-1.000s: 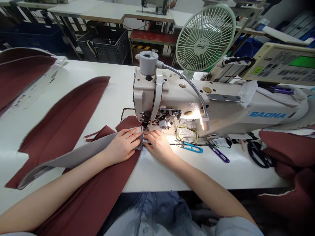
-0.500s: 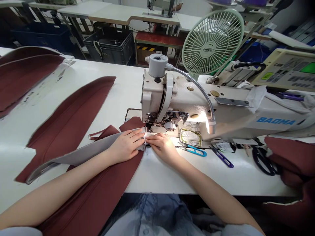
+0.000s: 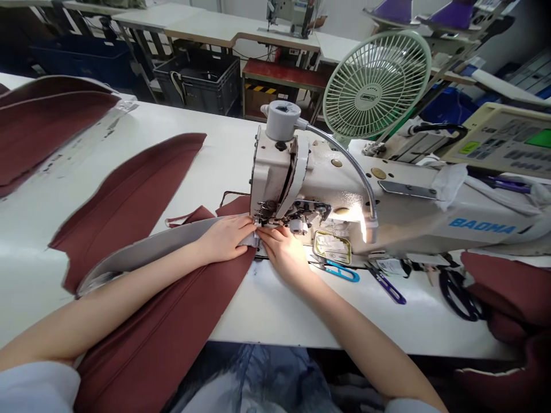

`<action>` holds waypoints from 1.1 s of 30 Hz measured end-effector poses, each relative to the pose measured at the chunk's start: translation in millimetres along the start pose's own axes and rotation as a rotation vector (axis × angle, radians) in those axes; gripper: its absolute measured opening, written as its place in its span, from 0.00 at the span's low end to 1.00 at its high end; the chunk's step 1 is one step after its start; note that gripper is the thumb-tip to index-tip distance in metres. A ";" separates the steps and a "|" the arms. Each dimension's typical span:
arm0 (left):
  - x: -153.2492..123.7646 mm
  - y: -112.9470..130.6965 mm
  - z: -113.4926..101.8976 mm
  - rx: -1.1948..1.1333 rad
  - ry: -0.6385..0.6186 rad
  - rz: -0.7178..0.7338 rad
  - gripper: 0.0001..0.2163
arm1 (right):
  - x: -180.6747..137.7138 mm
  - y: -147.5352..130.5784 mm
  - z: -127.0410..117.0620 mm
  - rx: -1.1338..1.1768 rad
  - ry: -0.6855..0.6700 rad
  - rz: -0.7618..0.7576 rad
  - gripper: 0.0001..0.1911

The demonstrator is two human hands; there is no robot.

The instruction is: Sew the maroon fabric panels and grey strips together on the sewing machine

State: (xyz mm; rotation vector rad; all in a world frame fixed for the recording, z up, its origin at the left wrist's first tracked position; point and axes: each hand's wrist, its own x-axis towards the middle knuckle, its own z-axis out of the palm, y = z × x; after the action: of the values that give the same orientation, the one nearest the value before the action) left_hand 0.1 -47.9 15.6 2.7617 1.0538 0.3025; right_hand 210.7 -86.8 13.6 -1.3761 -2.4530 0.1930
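The gooseneck lamp [image 3: 371,229] is throwing hot glare across the right hand [image 3: 282,255] near three o'clock, shadows are pooling toward five and eleven o'clock, and the wide view is bowing at its edges.

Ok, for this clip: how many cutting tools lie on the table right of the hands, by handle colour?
Blue thread snips: 1
Purple thread snips: 1
Dark-handled scissors: 1
Total: 3

Your sewing machine [image 3: 327,195] stands on the table [image 3: 267,315] at one o'clock, the fan [image 3: 377,85] behind it, a fabric panel [image 3: 129,201] at ten.
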 end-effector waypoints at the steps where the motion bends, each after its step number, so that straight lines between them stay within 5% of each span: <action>1: 3.3 -0.2 0.4 0.000 -0.006 0.006 0.21 | -0.2 1.7 -0.5 0.001 0.002 0.004 0.17; 13: 4.5 0.2 1.3 0.009 -0.029 0.024 0.19 | -3.1 6.9 2.6 0.027 0.010 -0.011 0.18; 17: -4.7 16.9 -5.5 0.046 -0.019 -0.026 0.20 | -3.4 5.8 2.1 -0.028 0.022 -0.027 0.18; 21: -22.3 40.3 -5.0 0.056 -0.044 -0.073 0.34 | -6.9 1.1 3.0 -0.083 0.013 -0.080 0.14; 24: -30.4 49.3 -0.7 0.040 -0.053 -0.095 0.32 | -9.4 -3.0 3.8 -0.170 -0.004 -0.129 0.12; 33: -24.1 36.6 4.4 0.014 -0.041 -0.020 0.32 | -10.0 -5.3 5.3 -0.269 -0.030 -0.128 0.11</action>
State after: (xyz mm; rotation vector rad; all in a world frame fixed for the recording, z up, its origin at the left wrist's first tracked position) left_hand 6.9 -91.5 16.7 2.7556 1.0772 0.2350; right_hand 209.5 -97.8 7.9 -1.3175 -2.6573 -0.1527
